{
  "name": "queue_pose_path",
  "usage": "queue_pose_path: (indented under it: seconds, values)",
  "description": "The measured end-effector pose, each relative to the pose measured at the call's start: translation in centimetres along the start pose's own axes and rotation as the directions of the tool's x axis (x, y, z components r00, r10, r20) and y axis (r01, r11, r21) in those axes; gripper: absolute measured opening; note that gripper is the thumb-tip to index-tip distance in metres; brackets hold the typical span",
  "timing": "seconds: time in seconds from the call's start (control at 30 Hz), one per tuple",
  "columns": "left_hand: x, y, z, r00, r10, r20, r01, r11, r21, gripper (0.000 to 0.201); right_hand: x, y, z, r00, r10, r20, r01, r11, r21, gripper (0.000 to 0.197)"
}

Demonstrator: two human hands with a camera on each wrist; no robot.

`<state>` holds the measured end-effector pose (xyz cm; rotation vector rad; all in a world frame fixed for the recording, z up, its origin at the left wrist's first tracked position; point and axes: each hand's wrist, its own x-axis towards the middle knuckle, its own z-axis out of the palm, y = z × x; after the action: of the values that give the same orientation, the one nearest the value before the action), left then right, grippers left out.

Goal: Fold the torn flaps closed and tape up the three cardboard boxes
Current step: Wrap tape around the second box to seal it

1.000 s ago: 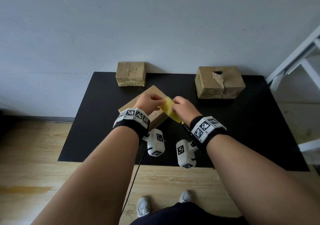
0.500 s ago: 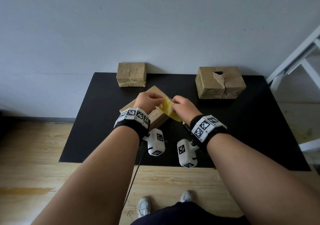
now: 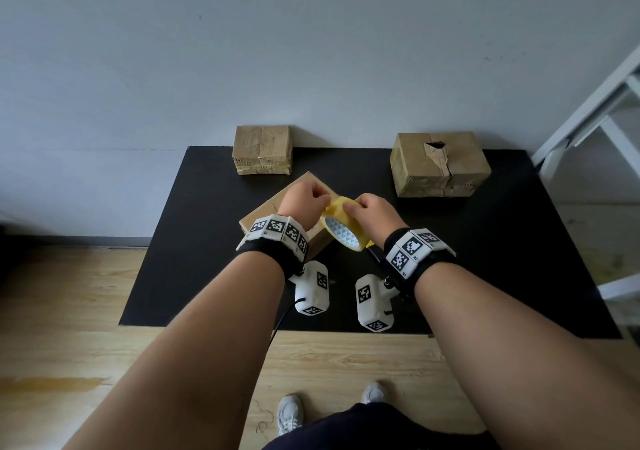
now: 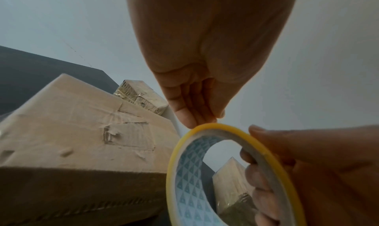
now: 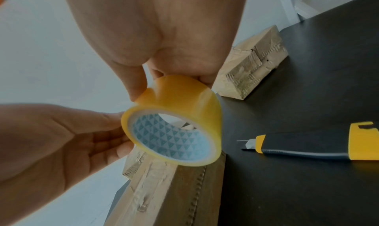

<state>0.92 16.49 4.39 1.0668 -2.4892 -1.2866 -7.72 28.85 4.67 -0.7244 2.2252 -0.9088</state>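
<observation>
- While both hands hover over the near box (image 3: 313, 238), the tape roll (image 3: 343, 228) sits between them, directly above that box's right end.
- Right hand (image 3: 375, 215) grips the roll, fingers through the core.
- Left hand (image 3: 304, 198) pinches at the roll's top rim, likely the tape end.
- Box's long axis runs diagonally, near-right to far-left, on the tabletop (image 3: 519, 242); the left hand is nearer its top.
</observation>
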Motion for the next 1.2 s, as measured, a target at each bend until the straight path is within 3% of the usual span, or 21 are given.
queue_pose_path:
  seconds: [0.17,0.6,0.77,1.1,1.2]
  values:
    - [-0.1,0.2,-0.1,0.998,-0.024,0.064,0.028,0.998,-0.051,0.014,0.2,0.4,0.1,0.999,0.034,-0.015,-0.035,0.997,-0.064,0.030]
    - [0.3,-0.5,-1.3,0.997,-0.075,0.004,0.075,0.984,-0.163,0.018,0.0,-0.6,0.3,0.998,0.053,0.045,-0.057,0.994,0.096,0.023]
    - [0.5,-0.9,-1.6,0.991,-0.099,-0.088,0.084,0.984,-0.159,0.018,-0.5,-0.8,0.5,0.988,0.024,0.156,-0.031,0.999,0.044,0.023]
    - [0.5,-0.1,-1.5,0.989,-0.099,-0.106,0.085,0.988,-0.132,0.013,0.6,-0.2,0.1,0.994,0.065,0.090,-0.056,0.993,-0.101,0.032]
    - [0.4,-0.4,-1.2,0.985,-0.129,-0.117,0.111,0.983,-0.149,0.016,0.9,0.0,0.1,0.992,0.080,0.100,-0.064,0.986,-0.155,0.023]
